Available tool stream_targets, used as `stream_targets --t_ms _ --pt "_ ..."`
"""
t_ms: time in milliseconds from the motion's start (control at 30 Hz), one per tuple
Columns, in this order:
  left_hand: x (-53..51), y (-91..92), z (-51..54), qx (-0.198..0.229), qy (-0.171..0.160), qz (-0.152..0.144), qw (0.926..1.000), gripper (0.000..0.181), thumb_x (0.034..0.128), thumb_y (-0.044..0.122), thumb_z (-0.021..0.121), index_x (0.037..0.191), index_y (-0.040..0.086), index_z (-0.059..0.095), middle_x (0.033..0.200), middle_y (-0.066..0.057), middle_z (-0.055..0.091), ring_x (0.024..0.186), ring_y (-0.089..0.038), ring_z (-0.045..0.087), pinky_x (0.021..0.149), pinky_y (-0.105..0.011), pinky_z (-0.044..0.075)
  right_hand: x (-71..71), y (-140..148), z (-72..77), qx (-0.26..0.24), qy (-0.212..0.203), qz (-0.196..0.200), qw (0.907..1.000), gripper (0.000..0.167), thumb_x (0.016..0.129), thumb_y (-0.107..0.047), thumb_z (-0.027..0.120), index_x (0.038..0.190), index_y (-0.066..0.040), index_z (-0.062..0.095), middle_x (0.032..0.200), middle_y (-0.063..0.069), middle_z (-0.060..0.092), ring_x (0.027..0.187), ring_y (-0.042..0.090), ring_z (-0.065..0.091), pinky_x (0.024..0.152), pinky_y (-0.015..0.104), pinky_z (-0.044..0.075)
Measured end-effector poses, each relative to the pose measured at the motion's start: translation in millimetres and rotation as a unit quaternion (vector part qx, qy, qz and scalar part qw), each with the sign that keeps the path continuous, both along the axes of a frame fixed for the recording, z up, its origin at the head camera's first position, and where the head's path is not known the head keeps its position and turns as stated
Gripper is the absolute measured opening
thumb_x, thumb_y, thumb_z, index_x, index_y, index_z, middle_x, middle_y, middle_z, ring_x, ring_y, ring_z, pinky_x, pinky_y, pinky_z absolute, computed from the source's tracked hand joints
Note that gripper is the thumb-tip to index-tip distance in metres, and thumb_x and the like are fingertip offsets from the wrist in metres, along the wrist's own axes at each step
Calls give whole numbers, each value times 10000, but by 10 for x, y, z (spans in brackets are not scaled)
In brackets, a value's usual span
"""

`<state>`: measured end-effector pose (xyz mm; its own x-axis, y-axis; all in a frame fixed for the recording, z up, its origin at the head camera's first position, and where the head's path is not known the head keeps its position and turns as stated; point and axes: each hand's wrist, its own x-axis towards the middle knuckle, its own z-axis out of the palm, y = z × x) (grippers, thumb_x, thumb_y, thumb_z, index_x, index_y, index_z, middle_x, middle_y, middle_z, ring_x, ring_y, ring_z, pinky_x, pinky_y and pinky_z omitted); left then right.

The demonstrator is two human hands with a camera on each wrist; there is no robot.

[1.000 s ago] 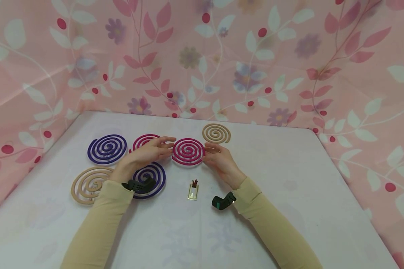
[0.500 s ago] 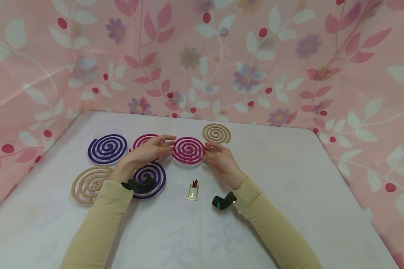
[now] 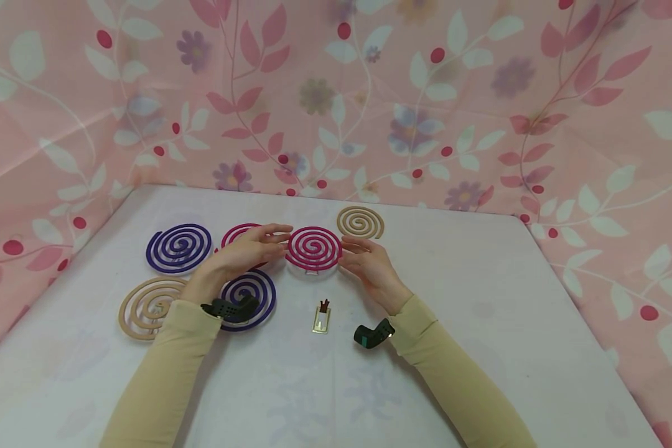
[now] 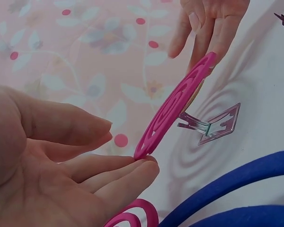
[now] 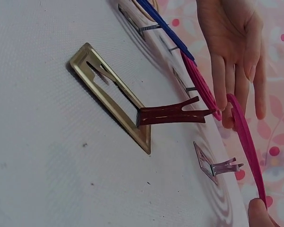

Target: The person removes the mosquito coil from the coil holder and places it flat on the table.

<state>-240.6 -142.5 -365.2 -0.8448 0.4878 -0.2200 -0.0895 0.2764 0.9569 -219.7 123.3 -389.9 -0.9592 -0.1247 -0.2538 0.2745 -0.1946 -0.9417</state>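
Note:
A pink spiral coil (image 3: 313,247) is held level between two hands above the table. Fingertips of the left hand (image 3: 246,252) touch its left edge; in the left wrist view they lie extended under the rim, the thumb apart from it. The right hand (image 3: 374,271) touches the opposite edge with loosely extended fingers. Under the coil stands a small lilac metal stand (image 5: 226,166), its forked prong a little below the coil in the right wrist view. Closer to the person, a gold-coloured stand (image 3: 321,320) with a dark red upright prong is on the table.
Left of the held coil are two blue coils (image 3: 179,249), another pink coil (image 3: 235,233) partly behind the left hand, and a tan coil (image 3: 129,311). A second tan coil (image 3: 360,222) lies behind, to the right. Floral cloth (image 3: 369,93) hangs beyond the white table (image 3: 481,292).
The pink coil has risen slightly between the hands, showing more of the stand beneath it. Both hands have stayed almost in place.

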Motion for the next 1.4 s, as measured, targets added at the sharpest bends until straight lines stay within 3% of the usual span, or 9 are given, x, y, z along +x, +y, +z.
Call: stream_targets --t_ms 200,367,500,667,933,1400 --pt "7 25 -3 4 137 123 9998 553 1015 60 523 1534 40 335 1566 -224 372 1462 -358 350 1172 -509 331 -8 25 8 67 116 -49 9999 537 902 125 549 1429 58 471 1420 189 551 1281 303 568 861 233 561" --pt "-13 40 -16 24 266 208 9994 553 1005 57 543 1525 40 358 1553 -220 395 1434 -359 397 1157 -499 363 -13 56 20 132 141 -81 9998 527 899 122 581 1413 36 504 1410 166 564 1201 260 619 836 225 566" --pt "-25 61 -39 174 318 305 9989 556 991 38 563 1515 27 375 1543 -210 415 1401 -350 445 1104 -392 449 -22 90 35 152 133 -137 9997 503 893 113 605 1383 16 545 1399 155 579 1121 214 647 848 237 568" --pt "-30 107 -64 445 271 481 9975 572 963 11 604 1499 29 404 1526 -186 446 1360 -346 497 942 -210 534 -40 142 50 206 101 -235 9995 456 901 85 620 1345 -14 590 1365 121 600 1053 181 642 883 266 569" --pt "-7 190 -57 588 316 733 9951 593 936 14 648 1484 45 425 1525 -152 459 1347 -328 519 951 -251 545 -80 201 79 -29 145 -304 9994 403 920 77 611 1319 24 593 1275 117 613 955 174 681 947 354 570" --pt "7 274 -59 598 431 998 9923 567 922 18 676 1451 55 474 1496 -120 502 1302 -308 567 970 -279 541 -115 272 76 -100 229 -413 9988 391 929 57 625 1317 65 581 1144 85 653 889 151 696 864 314 598"
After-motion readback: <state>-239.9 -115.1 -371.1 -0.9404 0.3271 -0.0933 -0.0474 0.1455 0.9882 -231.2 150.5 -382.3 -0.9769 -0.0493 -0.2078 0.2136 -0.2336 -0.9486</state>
